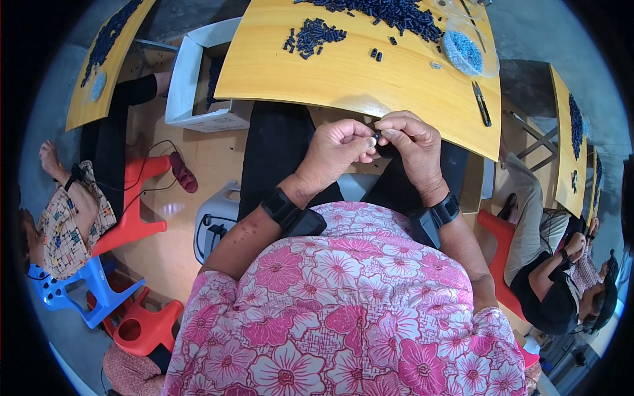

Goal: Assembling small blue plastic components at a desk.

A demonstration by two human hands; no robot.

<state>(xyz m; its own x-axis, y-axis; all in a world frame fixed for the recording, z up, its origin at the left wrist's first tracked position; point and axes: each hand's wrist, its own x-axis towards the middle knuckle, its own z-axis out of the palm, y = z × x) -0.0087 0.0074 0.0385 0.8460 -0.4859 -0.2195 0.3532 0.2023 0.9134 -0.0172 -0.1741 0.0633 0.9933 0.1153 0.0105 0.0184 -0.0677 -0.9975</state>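
My left hand (338, 150) and my right hand (412, 144) meet just off the table's near edge, above my lap. Both are closed in a pinch. Between their fingertips is a small black piece (377, 136), mostly covered by the fingers, so its exact kind is hidden. On the yellow table (297, 76) ahead lies a small heap of short dark cylindrical pieces (313, 38), with a larger pile (396, 14) behind it. A few single dark pieces (376, 54) lie nearer to me. Right of them stands a clear round tub (489, 65) of tiny light-blue parts (465, 51).
Black thread snips (481, 103) lie near the table's right edge. A white box (186, 79) stands by its left side. People sit at neighbouring tables on both sides. Red stools (142, 323) and a blue stool (86, 290) stand at the lower left.
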